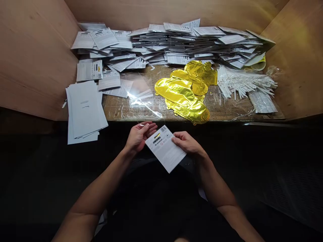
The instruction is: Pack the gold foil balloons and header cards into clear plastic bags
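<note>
My right hand [186, 142] pinches the right edge of a white printed card [165, 148], held tilted just in front of the table edge. My left hand [139, 135] is at the card's upper left corner, palm up and fingers curled, with a small clear or white bit at its fingertips; whether it grips the card I cannot tell. Beyond the hands lies a heap of flat gold foil balloons [185, 91] on the table.
A wooden-walled table [118, 109] holds a large pile of white cards [166, 43] along the back, a stack of white sheets [84, 111] hanging over the left front edge, clear plastic sleeves [140, 92], and a bundle of white sticks [243, 84] at the right.
</note>
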`<state>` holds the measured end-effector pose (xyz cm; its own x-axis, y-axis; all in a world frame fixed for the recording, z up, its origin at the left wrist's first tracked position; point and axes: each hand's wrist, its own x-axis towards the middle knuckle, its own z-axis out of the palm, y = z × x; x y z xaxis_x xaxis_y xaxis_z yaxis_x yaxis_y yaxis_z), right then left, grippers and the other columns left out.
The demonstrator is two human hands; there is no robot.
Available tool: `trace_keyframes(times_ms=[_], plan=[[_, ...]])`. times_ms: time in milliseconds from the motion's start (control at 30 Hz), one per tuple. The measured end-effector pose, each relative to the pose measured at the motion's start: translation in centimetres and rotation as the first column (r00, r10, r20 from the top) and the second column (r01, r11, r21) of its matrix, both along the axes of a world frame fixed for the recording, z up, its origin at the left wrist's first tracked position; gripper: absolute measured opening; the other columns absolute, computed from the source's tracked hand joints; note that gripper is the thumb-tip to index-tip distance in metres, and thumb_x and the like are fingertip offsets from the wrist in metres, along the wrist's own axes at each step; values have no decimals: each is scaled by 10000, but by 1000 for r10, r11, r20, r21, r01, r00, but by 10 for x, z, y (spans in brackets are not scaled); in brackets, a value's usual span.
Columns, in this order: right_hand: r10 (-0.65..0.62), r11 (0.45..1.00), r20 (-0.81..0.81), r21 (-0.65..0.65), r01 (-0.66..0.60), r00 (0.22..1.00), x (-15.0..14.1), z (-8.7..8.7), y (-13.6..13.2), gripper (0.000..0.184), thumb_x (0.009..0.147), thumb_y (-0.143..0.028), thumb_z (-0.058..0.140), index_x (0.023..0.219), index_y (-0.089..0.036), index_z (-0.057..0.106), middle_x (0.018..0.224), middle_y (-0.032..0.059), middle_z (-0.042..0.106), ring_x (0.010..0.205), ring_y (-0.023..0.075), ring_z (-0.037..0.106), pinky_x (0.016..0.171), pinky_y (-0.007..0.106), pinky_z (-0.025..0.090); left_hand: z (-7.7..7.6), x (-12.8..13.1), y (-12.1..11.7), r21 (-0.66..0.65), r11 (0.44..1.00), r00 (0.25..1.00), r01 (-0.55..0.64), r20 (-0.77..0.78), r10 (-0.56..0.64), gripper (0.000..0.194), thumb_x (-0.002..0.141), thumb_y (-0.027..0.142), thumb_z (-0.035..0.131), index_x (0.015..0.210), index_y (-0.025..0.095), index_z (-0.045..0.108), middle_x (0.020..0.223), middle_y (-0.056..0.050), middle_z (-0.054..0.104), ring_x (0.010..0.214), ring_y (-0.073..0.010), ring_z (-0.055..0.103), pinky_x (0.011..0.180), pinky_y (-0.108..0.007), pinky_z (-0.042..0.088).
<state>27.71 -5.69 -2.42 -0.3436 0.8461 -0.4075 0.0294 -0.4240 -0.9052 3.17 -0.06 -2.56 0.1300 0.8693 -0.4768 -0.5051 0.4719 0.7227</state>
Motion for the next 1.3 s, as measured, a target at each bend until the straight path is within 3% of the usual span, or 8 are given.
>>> trace_keyframes(times_ms=[100, 200, 400, 600, 767, 867, 1067, 1300], plan=[[205, 972, -129, -90, -217, 970, 5, 1, -5, 466, 858, -585, 806, 891, -126, 733, 799, 35, 715, 655, 135, 611, 602, 231, 468, -11, 7, -3, 13, 996, 995, -89, -47, 90, 222, 822, 217, 913, 926, 108, 749, 912, -108, 814, 823, -189, 806, 752, -271, 650], [258, 952, -187, -120, -283, 948, 2, 0, -6, 492, 832, -591, 828, 940, -116, 753, 864, 57, 743, 710, 156, 652, 661, 255, 510, -17, 13, -9, 1, 993, 993, -114, -43, 114, 250, 812, 246, 925, 927, 122, 741, 916, -96, 810, 821, -186, 804, 737, -268, 648], [-25, 999, 104, -42, 30, 994, -9, -3, 2, 352, 859, -496, 746, 804, -156, 675, 698, -2, 658, 585, 118, 549, 534, 213, 401, -8, 4, -22, -92, 995, 999, 27, -28, -30, 305, 808, 283, 909, 1024, 108, 783, 995, -159, 829, 839, -233, 797, 728, -323, 655], [-172, 977, 290, 176, 124, 941, -23, -5, -9, 319, 924, -463, 630, 790, -176, 664, 723, 21, 654, 639, 153, 565, 538, 239, 398, -6, 4, -37, 12, 998, 998, 62, -20, -61, 548, 672, 252, 1003, 1149, 119, 770, 1032, -136, 830, 858, -226, 788, 794, -344, 654], [-293, 941, 269, 248, 228, 917, -37, -7, -14, 355, 938, -498, 626, 766, -187, 621, 702, 19, 615, 607, 142, 519, 521, 250, 374, -14, 25, -52, 103, 993, 998, -63, 18, 61, 498, 743, 479, 967, 1037, 130, 766, 1007, -135, 829, 973, -314, 805, 911, -480, 662], [-299, 941, 179, 217, 259, 937, -39, -8, -13, 390, 929, -560, 652, 818, -187, 629, 703, 13, 624, 597, 139, 520, 528, 252, 393, -15, 31, -52, 130, 983, 992, -127, 6, 128, 498, 773, 533, 935, 1018, 138, 757, 979, -131, 831, 995, -326, 807, 906, -487, 665], [-257, 958, 121, 162, 236, 959, -34, -7, -18, 416, 913, -604, 699, 889, -191, 653, 703, 14, 653, 581, 140, 511, 529, 255, 384, -8, 23, -34, 167, 950, 963, -264, -18, 271, 512, 630, 267, 1012, 1052, 166, 741, 1172, -121, 824, 1012, -253, 801, 921, -393, 649], [-384, 907, 172, 257, 335, 907, -48, -4, -30, 385, 979, -583, 635, 895, -208, 638, 694, 26, 656, 567, 151, 509, 518, 275, 377, -13, 29, -35, 137, 962, 966, -238, -67, 249, 475, 679, 441, 1003, 915, 164, 698, 805, -52, 799, 732, -218, 773, 746, -366, 643]])
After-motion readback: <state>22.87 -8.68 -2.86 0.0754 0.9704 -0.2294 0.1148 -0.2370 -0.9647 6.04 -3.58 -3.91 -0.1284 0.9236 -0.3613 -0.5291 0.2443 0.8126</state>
